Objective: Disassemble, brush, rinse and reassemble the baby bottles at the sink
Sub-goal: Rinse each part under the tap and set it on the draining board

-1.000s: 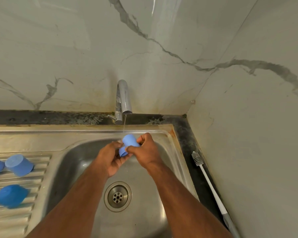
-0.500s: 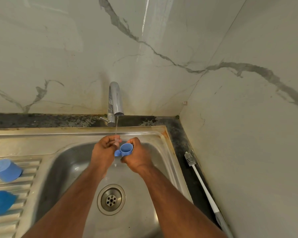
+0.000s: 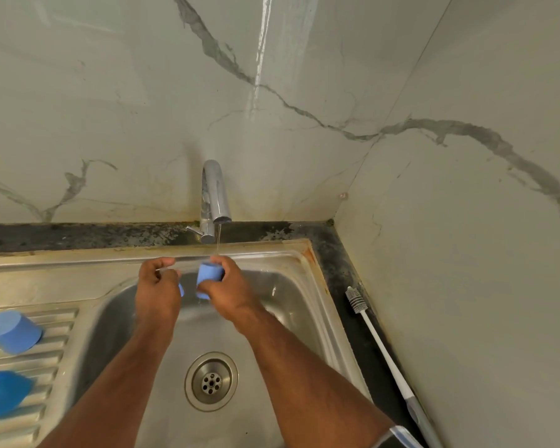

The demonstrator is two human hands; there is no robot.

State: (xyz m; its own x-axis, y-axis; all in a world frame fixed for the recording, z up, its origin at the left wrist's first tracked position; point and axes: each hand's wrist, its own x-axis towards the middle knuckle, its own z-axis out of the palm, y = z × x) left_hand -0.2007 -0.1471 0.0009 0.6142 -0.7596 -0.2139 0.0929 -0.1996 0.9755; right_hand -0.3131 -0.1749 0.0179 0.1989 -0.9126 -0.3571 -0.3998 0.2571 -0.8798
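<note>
Right hand [image 3: 230, 291] pinches a blue cap [image 3: 208, 279] under the thin stream from the tap [image 3: 215, 195], at 12 o'clock above the sink [image 3: 307, 305] drain. Left hand [image 3: 157, 287] curled around a blue piece, mostly hidden. Bottle brush [image 3: 380, 347] at 3 o'clock.

Right hand [image 3: 230, 291] gripping blue cap [image 3: 208, 279] under tap [image 3: 216, 195] trickle, left hand [image 3: 157, 286] pinching perhaps a blue ring, steel sink [image 3: 304, 305].

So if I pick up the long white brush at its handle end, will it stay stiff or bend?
The brush has a long, thin white shaft, so it would probably flex a little. It looks light. Its bristled head is small, so it should hardly droop. Lying flat beside the sink, it seems unlikely to roll.
</note>
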